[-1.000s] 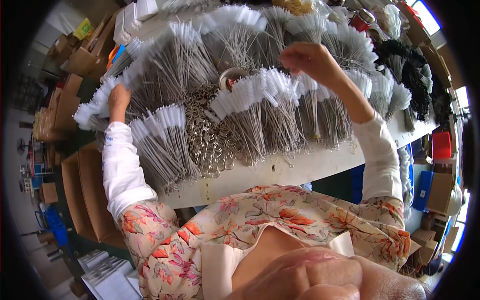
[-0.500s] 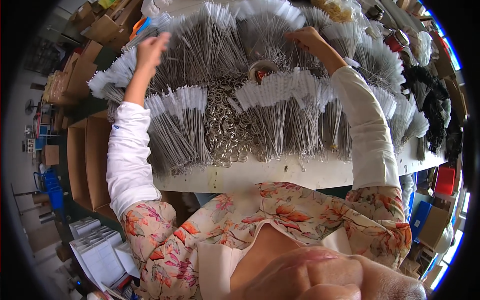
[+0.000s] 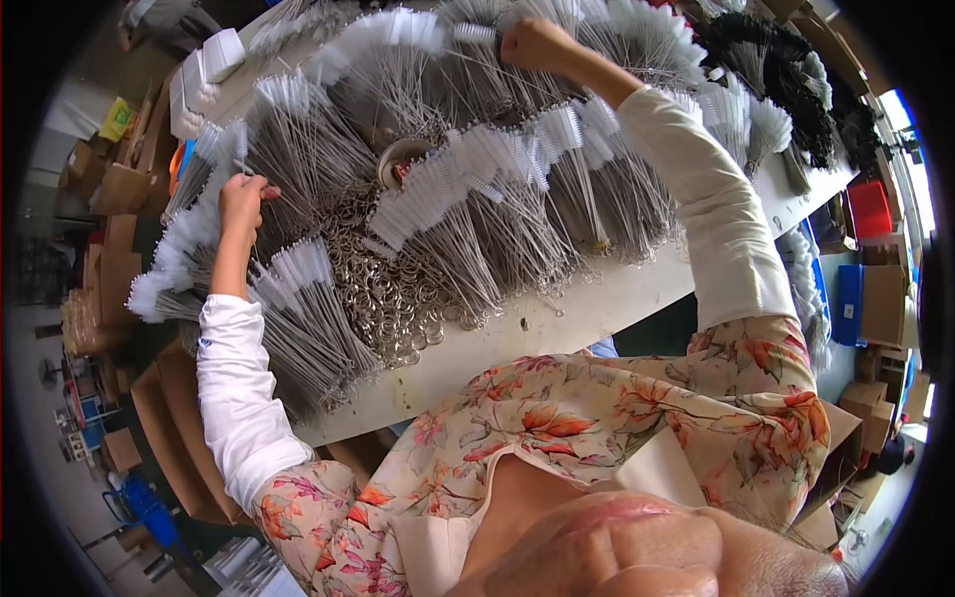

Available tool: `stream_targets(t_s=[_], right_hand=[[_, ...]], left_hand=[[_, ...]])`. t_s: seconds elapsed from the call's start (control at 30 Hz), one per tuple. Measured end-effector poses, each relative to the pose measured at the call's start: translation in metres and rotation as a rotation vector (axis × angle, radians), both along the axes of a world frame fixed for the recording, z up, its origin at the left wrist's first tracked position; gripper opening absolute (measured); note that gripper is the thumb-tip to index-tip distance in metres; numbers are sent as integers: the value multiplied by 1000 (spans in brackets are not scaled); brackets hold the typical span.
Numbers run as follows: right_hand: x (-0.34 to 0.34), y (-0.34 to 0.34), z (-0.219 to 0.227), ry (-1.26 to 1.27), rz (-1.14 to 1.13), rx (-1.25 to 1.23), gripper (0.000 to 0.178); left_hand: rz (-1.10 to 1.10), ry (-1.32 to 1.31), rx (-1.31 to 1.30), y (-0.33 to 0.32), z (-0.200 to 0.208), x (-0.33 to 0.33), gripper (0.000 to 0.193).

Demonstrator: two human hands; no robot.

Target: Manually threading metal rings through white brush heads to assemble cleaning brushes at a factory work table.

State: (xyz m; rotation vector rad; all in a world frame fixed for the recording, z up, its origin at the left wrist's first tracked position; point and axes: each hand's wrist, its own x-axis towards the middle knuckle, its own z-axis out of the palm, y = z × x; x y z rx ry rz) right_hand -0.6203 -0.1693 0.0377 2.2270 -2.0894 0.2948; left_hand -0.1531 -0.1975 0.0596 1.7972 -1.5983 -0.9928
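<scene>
Bundles of thin wire-stemmed brushes with white bristle heads [image 3: 383, 45] lie fanned over the table. My left hand [image 3: 244, 204] is closed among the brushes at the left, and a brush [image 3: 240, 149] rises from its curled fingers. At the far side my right hand [image 3: 537, 45] is closed in a fist above the bundles. Beside its knuckles a brush [image 3: 474, 33] lies sideways, its stem running toward the fist; the inside of the grip is hidden. Between two bundles spreads a pile of metal rings [image 3: 383, 289], near a round bowl [image 3: 403, 157] with something red in it.
The pale tabletop [image 3: 537, 328] shows along its near edge. Black brushes [image 3: 771, 75] lie at the right, and white boxes [image 3: 221, 55] stand at the far left. Open cardboard boxes [image 3: 184, 438] are on the floor at left; a red bin [image 3: 870, 209] is at right.
The view has turned, so the table now slants up to the right. My left hand has come lower and closed beside a brush. My right hand has curled into a fist farther out.
</scene>
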Motion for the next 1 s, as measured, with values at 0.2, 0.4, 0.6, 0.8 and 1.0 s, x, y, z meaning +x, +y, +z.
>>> stream_targets(t_s=[0.2,0.4,0.6,0.8,1.0], right_hand=[[13,21,-11,-85,-171,113,20],[-60,3,10,522,164,-755,11],[-122,61,28,47,150,-349,10],[-145,80,-10,113,133,-49,22],[-122,61,25,-213,-161,-376,28]], left_hand=[[28,218,-399,-14,26,4,12],[20,645,-193,-2,64,22,27],[95,1081,-310,81,105,15,34],[-252,1455,26,196,75,-57,39],[-41,1949,690,290,-44,-108,30]])
